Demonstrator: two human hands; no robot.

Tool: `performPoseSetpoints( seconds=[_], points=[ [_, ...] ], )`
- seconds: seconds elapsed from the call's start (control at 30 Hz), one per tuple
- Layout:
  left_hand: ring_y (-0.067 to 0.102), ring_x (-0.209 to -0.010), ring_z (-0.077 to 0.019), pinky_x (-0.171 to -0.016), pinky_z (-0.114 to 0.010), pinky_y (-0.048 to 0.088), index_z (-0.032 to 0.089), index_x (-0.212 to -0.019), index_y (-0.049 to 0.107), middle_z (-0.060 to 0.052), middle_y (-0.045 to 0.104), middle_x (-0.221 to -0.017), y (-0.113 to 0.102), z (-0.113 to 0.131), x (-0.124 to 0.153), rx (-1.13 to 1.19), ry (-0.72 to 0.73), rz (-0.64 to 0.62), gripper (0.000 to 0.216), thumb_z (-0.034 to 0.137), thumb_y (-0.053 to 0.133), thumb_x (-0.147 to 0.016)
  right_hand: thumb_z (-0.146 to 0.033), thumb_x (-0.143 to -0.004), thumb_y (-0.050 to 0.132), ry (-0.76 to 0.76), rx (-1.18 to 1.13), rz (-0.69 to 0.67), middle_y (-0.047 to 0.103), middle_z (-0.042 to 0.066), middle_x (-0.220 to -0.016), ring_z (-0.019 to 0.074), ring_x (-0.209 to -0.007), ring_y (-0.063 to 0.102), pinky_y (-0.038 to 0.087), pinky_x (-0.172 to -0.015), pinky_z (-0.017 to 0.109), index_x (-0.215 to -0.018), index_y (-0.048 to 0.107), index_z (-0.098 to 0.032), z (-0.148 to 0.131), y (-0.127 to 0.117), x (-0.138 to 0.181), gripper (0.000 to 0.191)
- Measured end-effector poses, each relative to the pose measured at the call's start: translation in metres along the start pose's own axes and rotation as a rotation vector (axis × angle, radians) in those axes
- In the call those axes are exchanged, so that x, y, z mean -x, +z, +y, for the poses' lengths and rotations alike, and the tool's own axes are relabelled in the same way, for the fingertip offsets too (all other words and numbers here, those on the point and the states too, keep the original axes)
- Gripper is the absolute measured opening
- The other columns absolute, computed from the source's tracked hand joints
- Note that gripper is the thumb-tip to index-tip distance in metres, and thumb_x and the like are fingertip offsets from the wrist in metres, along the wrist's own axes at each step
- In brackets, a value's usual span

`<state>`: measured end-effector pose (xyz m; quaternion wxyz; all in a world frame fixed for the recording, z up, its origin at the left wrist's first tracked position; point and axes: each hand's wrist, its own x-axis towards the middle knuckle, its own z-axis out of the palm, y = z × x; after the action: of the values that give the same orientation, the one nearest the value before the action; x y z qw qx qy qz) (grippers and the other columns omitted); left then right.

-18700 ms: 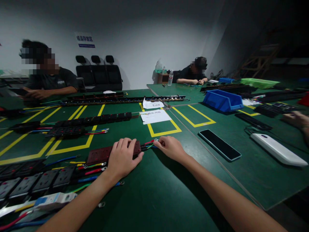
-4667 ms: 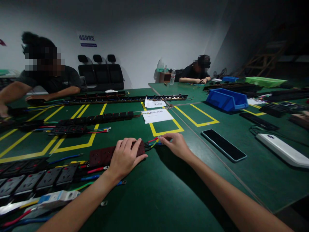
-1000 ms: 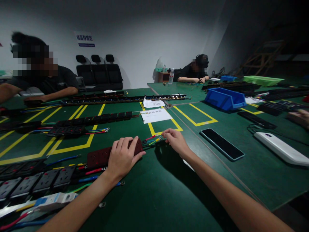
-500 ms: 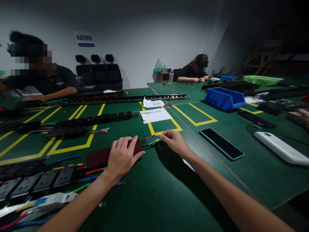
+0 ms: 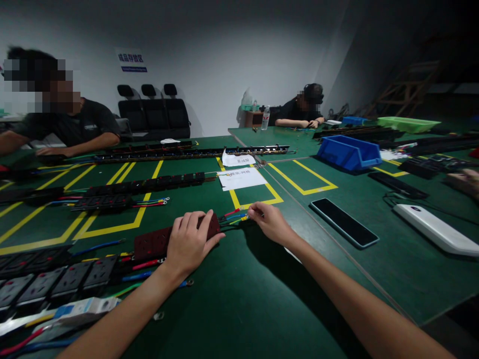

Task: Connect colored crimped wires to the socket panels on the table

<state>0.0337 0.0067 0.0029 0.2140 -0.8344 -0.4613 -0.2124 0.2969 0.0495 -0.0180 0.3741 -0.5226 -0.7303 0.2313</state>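
A dark red socket strip (image 5: 152, 242) lies on the green table, with my left hand (image 5: 190, 240) draped over its right part, fingers on the far side and thumb along the near side. Short red, blue and yellow-green wires (image 5: 232, 218) stick out of its right end, tipped with ring terminals. My right hand (image 5: 270, 222) pinches the end of a yellow-green wire between thumb and fingertips. Those fingertips cover the wire's very tip. More black socket strips (image 5: 67, 284) with loose coloured wires lie left of my left forearm.
A phone (image 5: 343, 222) and a white power bank (image 5: 436, 229) lie to the right, a blue bin (image 5: 349, 152) behind them. Paper labels (image 5: 243, 179) and long black strips (image 5: 187, 153) lie farther back. Two people sit across the table; another hand (image 5: 466, 182) shows at the right edge.
My two hands stay almost where they were, with the right fingertips shifting very slightly at the wire end. The person at the far left has leaned a little farther left.
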Motion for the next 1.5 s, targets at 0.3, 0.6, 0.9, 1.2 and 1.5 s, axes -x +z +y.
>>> performPoseSetpoints(
  seconds=[0.3, 0.6, 0.9, 1.2, 1.5],
  points=[
    [0.058, -0.1, -0.0333, -0.08, -0.045, 0.045, 0.009, -0.133, 0.061, -0.018, 0.064, -0.11, 0.0, 0.0, 0.0, 0.018, -0.012, -0.01, 0.06, 0.054, 0.057, -0.095, -0.037, -0.094, 0.047, 0.027, -0.025, -0.06, 0.067, 0.003, -0.075, 0.0167, -0.07, 0.057, 0.039, -0.064, 0.025, -0.08, 0.061, -0.021, -0.001, 0.001, 0.001, 0.025],
    [0.057, -0.099, -0.0322, -0.08, -0.044, 0.044, 0.008, -0.133, 0.06, -0.018, 0.064, -0.109, 0.001, 0.0, 0.0, -0.021, 0.004, -0.019, 0.061, 0.055, 0.055, -0.096, -0.039, -0.088, 0.055, 0.072, -0.155, -0.176, 0.063, 0.001, -0.07, 0.0147, -0.065, 0.054, 0.038, -0.059, 0.025, -0.079, 0.064, -0.018, 0.006, -0.004, -0.003, 0.025],
    [0.056, -0.099, -0.0318, -0.08, -0.044, 0.044, 0.007, -0.133, 0.06, -0.018, 0.063, -0.11, 0.0, 0.001, 0.0, -0.03, 0.008, -0.041, 0.062, 0.056, 0.054, -0.096, -0.03, -0.074, 0.073, 0.154, -0.427, -0.308, 0.069, 0.003, -0.082, 0.0151, -0.074, 0.062, 0.049, -0.07, 0.027, -0.086, 0.069, -0.018, 0.001, -0.021, -0.005, 0.018],
    [0.057, -0.1, -0.0319, -0.081, -0.044, 0.043, 0.008, -0.133, 0.06, -0.017, 0.063, -0.11, 0.001, 0.0, 0.0, -0.014, -0.01, -0.061, 0.063, 0.056, 0.059, -0.093, -0.039, -0.078, 0.075, 0.106, -0.394, -0.4, 0.065, 0.001, -0.079, 0.0136, -0.072, 0.059, 0.045, -0.068, 0.026, -0.086, 0.065, -0.016, -0.004, -0.026, -0.006, 0.026],
    [0.057, -0.101, -0.032, -0.081, -0.044, 0.044, 0.008, -0.133, 0.06, -0.017, 0.063, -0.111, 0.001, 0.001, -0.001, -0.025, -0.007, -0.081, 0.063, 0.056, 0.059, -0.093, -0.048, -0.082, 0.071, 0.048, -0.343, -0.363, 0.067, 0.004, -0.081, 0.0162, -0.075, 0.06, 0.044, -0.069, 0.029, -0.086, 0.067, -0.017, 0.004, -0.023, -0.005, 0.032]
  ],
)
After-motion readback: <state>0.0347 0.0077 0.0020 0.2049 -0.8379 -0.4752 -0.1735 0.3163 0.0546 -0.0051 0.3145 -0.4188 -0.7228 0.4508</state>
